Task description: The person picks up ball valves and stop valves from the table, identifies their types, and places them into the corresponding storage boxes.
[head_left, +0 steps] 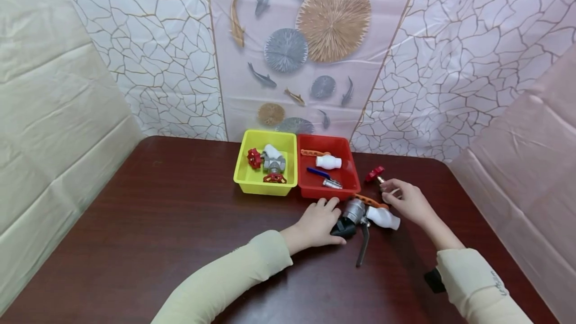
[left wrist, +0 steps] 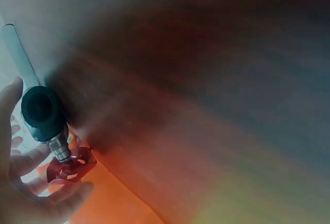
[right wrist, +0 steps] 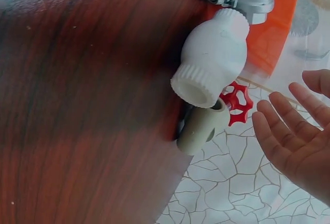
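My left hand [head_left: 317, 224] is low over the table, fingers spread beside a black-bodied valve [head_left: 343, 227]. In the left wrist view, the fingers reach behind this dark valve [left wrist: 41, 110] and its red handle [left wrist: 72, 170]. Against it lies a metal ball valve [head_left: 354, 211] with a long grey lever [head_left: 364, 246]. A white plastic valve [head_left: 383, 217] with an orange handle [head_left: 371, 201] is to their right. My right hand [head_left: 411, 204] is near a beige valve [right wrist: 201, 131] with a red handwheel [right wrist: 238, 104]; in the right wrist view its fingers are extended, apart from the valve.
Behind the hands stand two joined trays. The yellow tray [head_left: 265, 189] has metal valves with red handwheels and a white piece. Inside the red tray [head_left: 328, 193] are a white valve [head_left: 328, 162], an orange handle and a blue-handled metal valve. Patterned cloth walls [head_left: 288, 104] border the table.
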`<state>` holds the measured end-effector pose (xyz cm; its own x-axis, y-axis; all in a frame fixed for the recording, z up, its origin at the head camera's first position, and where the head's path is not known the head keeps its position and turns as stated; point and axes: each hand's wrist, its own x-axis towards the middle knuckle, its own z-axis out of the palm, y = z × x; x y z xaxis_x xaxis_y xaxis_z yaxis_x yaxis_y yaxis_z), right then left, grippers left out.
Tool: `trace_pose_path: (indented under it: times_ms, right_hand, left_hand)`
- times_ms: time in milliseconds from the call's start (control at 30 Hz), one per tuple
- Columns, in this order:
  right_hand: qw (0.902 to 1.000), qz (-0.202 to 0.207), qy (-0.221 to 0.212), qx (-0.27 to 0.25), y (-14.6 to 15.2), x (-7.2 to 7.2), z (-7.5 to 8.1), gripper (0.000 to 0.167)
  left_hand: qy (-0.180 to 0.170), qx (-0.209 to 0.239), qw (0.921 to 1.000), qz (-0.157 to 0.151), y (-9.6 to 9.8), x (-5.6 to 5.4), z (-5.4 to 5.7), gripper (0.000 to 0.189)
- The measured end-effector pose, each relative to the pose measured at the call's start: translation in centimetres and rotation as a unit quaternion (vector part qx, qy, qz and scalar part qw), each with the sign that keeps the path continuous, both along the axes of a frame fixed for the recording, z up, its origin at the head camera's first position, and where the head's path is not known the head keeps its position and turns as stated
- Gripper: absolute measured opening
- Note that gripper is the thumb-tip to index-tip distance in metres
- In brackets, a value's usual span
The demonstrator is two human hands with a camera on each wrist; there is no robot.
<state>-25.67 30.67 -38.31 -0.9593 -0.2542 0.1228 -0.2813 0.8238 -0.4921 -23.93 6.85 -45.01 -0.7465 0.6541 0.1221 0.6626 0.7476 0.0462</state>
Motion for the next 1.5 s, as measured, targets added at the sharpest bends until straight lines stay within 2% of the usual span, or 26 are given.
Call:
trace_pose_path:
  times_ms: [167,267,400,567,800,933,1300,1500]
  right_hand:
    - [0.9999,0.009,0.001,0.007,0.0,-0.2,-0.4,0.024]
    - [0.9999,0.011,-0.001,0.008,-0.1,-0.3,-0.6,0.024]
    - [0.9999,0.01,-0.002,0.007,-0.1,-0.2,-0.7,0.023]
    - [0.9999,0.015,-0.001,0.003,-0.3,-0.1,-0.8,0.024]
    - [0.9997,0.023,0.012,-0.001,-0.7,-0.1,-0.7,0.023]
    - [0.9996,0.024,0.011,-0.005,-0.8,0.0,-0.6,0.022]
    - [0.9995,0.028,0.012,-0.001,-1.3,-0.1,-0.8,0.023]
    - [0.9991,0.037,0.018,-0.006,-1.8,-0.2,-0.9,0.022]
  left_hand:
    - [-0.038,-0.003,0.9991,0.017,0.6,-0.5,0.0,0.065]
    - [-0.058,-0.021,0.9977,0.026,0.8,-0.6,0.4,0.068]
    - [-0.062,-0.053,0.9963,0.028,1.3,-0.6,0.8,0.07]
    - [-0.071,-0.055,0.9955,0.03,1.8,-0.6,1.0,0.063]
    - [-0.063,-0.039,0.9969,0.026,1.7,-1.2,0.3,0.055]
    - [-0.067,-0.035,0.997,0.018,1.4,-1.4,0.3,0.052]
    - [-0.067,-0.036,0.9971,-0.009,0.6,-1.6,1.3,0.053]
    - [-0.041,-0.04,0.9977,-0.035,-0.4,-1.2,2.1,0.051]
